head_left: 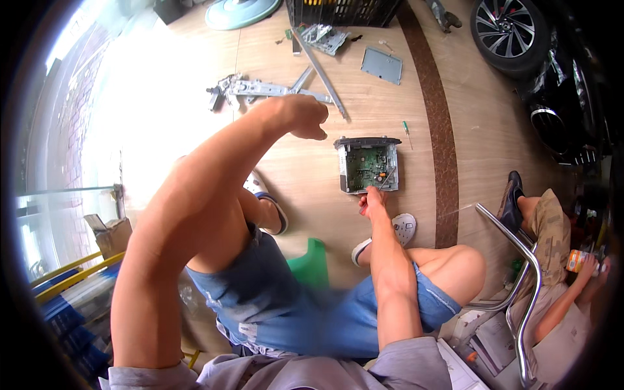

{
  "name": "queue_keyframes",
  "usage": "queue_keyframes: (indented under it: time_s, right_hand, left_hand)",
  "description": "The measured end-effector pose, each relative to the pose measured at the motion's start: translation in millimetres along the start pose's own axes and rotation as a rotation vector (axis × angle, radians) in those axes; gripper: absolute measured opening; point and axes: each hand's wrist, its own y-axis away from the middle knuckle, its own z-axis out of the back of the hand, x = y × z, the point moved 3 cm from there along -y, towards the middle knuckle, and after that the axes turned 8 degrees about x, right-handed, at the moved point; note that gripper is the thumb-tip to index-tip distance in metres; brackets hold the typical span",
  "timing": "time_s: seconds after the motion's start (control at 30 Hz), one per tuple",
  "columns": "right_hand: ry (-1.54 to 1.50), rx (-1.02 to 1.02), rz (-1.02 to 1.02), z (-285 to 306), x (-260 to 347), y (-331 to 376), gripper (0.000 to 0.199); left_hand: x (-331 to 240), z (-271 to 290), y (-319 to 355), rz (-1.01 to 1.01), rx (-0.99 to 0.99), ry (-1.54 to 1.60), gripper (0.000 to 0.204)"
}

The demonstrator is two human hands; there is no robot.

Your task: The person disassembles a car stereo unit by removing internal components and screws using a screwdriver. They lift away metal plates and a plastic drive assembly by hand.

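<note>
An opened grey metal electronics box (367,164) with a green circuit board inside lies on the wooden floor in front of me. My right hand (373,200) reaches down to its near edge, fingers pinched at the casing; whether it grips anything is unclear. My left hand (304,117) is raised above the floor with the elbow lifted and the fingers curled in a loose fist, and nothing shows in it. A small green-handled screwdriver (406,132) lies just right of the box.
A long metal mechanism with rails (273,88), a flat grey cover plate (381,65), another circuit part (323,38) and a black crate (341,12) lie farther off. A car wheel (508,27) stands top right. Another person sits on a metal-framed chair (520,260) at right, holding a can (577,260). A green stool (311,263) is under me.
</note>
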Motion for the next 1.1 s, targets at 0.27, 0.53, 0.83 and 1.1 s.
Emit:
queue_keyframes:
  time_s: [0.27, 0.53, 0.83, 1.1]
  right_hand:
    - [-0.062, 0.12, 0.102, -38.7, -21.1, 11.2, 0.019]
    - [0.188, 0.061, 0.245, -55.1, -22.7, 50.2, 0.04]
    - [0.714, -0.167, 0.53, -38.8, 2.8, 71.3, 0.056]
    - [1.455, 0.12, 0.745, -12.1, 198.1, 126.8, 0.035]
  left_hand:
    - [-9.2, 3.5, 18.5, 0.003, -0.043, -0.013, 0.056]
    - [-27.8, -6.6, 32.0, 0.044, 0.02, -0.111, 0.055]
    - [-42.8, 7.5, 12.5, -0.018, -0.045, -0.132, 0.054]
    - [-71.5, 16.2, -6.9, -0.08, -0.051, -0.168, 0.048]
